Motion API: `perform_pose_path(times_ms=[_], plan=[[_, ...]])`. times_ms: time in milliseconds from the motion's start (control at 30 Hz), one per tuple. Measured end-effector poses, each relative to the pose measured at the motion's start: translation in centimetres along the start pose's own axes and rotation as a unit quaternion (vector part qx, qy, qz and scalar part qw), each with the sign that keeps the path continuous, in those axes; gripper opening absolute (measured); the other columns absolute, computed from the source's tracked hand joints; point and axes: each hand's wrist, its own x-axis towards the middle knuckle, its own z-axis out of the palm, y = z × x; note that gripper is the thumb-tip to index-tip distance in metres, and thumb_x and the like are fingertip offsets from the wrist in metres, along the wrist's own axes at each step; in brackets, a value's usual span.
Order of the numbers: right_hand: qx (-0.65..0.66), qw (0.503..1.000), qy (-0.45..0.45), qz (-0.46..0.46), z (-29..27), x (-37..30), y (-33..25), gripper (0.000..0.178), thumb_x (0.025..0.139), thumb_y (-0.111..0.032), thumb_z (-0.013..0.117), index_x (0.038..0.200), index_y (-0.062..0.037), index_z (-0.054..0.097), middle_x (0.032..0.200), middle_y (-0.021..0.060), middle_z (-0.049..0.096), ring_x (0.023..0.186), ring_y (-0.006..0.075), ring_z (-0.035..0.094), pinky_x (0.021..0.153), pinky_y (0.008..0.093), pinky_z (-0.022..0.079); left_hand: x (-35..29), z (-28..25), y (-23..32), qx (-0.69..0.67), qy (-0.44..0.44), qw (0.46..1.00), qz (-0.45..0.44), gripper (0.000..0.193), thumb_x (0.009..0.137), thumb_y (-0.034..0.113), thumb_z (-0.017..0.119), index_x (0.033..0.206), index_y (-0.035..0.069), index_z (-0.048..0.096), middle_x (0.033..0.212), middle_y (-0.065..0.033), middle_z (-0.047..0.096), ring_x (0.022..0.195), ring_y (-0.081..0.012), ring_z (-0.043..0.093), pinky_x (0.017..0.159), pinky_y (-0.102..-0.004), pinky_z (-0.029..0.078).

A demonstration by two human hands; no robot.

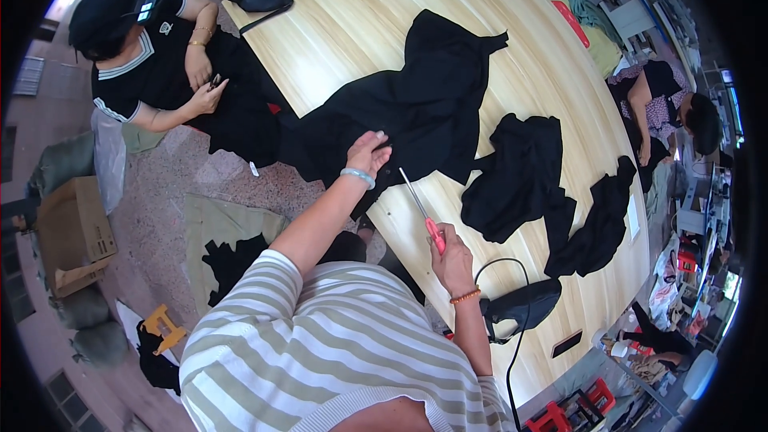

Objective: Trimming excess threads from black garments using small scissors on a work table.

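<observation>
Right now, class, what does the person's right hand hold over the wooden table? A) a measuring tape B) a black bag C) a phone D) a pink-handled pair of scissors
D: the right hand grips pink-handled scissors, blades pointing toward the black garment that the left hand presses on the wooden table.

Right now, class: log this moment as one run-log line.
left hand: pressing black garment | right hand: holding red-handled scissors, blades toward garment | surface: wooden table
</observation>
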Motion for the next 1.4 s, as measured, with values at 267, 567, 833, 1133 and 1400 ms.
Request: perform_pose_path(times_ms=[267,567,833,1133,1400], plan=[[-0.052,0.998,-0.022,0.033,-0.5,3.3,-1.6,0.026,0.088,-0.02,0.062,0.109,-0.0075,0.051,0.075,0.0196,0.064,0.07,0.0374,0.064,0.064,0.0454,0.05,2.2,1.8,-0.2,-0.136,0.053,0.989,0.014,0.024,0.087,-0.001,0.065,0.096,0.0,0.042,0.093,-0.0188,0.056,0.092,-0.0411,0.067,0.077,-0.046,0.061],[-0.097,0.992,-0.072,0.036,-0.2,7.5,-2.8,0.032,0.087,-0.028,0.062,0.104,-0.0015,0.054,0.078,0.0248,0.065,0.077,0.0426,0.065,0.071,0.0492,0.051,2.9,0.3,-0.6,-0.118,-0.043,0.992,0.006,0.022,0.089,0.002,0.063,0.091,0.0,0.041,0.093,-0.0203,0.055,0.097,-0.048,0.063,0.086,-0.0548,0.056],[-0.096,0.989,-0.099,0.05,0.3,8.4,-3.2,0.035,0.087,-0.03,0.061,0.105,-0.0004,0.055,0.084,0.026,0.066,0.084,0.0424,0.065,0.076,0.0481,0.051,2.7,0.3,-0.5,-0.102,-0.043,0.994,-0.003,0.021,0.091,0.007,0.062,0.094,-0.002,0.043,0.096,-0.0208,0.056,0.098,-0.0478,0.063,0.086,-0.0547,0.056],[-0.061,0.994,-0.073,0.049,0.9,7.9,-3.1,0.037,0.088,-0.03,0.061,0.111,-0.0016,0.054,0.083,0.0257,0.065,0.082,0.0433,0.064,0.076,0.0481,0.05,2.3,0.4,-0.4,-0.098,-0.041,0.994,-0.012,0.017,0.091,0.006,0.062,0.093,-0.002,0.047,0.095,-0.0202,0.057,0.097,-0.0452,0.064,0.086,-0.0517,0.057],[-0.017,0.998,-0.062,0.025,1.6,6.2,-1.3,0.033,0.089,-0.025,0.059,0.114,-0.0058,0.05,0.081,0.0227,0.066,0.078,0.0414,0.065,0.072,0.0481,0.05,2.5,-0.6,0.9,-0.296,-0.059,0.953,0.016,0.015,0.088,0.017,0.066,0.086,0.004,0.057,0.088,-0.0089,0.059,0.095,-0.0308,0.066,0.076,-0.0386,0.058]])
